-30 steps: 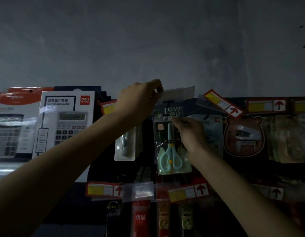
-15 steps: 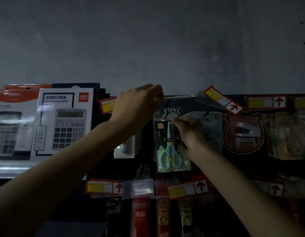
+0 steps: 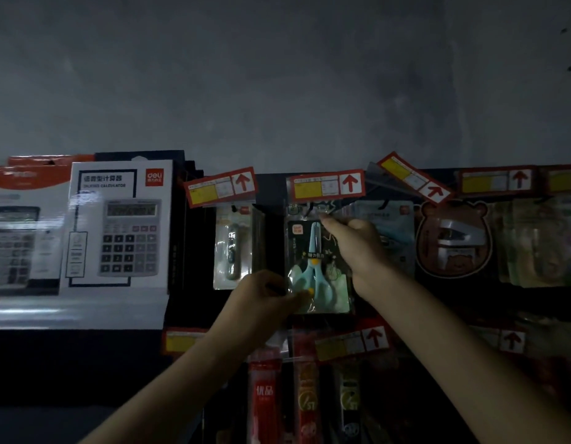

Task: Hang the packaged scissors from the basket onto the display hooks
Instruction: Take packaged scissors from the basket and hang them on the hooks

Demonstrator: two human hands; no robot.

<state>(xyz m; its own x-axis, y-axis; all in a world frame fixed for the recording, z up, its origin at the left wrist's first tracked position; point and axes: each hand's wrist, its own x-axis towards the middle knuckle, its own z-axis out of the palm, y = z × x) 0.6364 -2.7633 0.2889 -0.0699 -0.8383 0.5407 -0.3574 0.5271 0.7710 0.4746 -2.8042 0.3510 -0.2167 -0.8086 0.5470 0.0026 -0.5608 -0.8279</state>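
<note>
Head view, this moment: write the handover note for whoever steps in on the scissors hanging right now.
Left hand: grips the lower left corner of the scissors pack.
Right hand: pinches the pack's top edge, just below the price tag.
Things: the pack is upright in the top row, between other hanging packs. The basket is not in view.
Done: the pack is up at its hook; whether it is fully seated cannot be told.
Left: check the seating, let go with both hands, then probably fetch the next pack.
</note>
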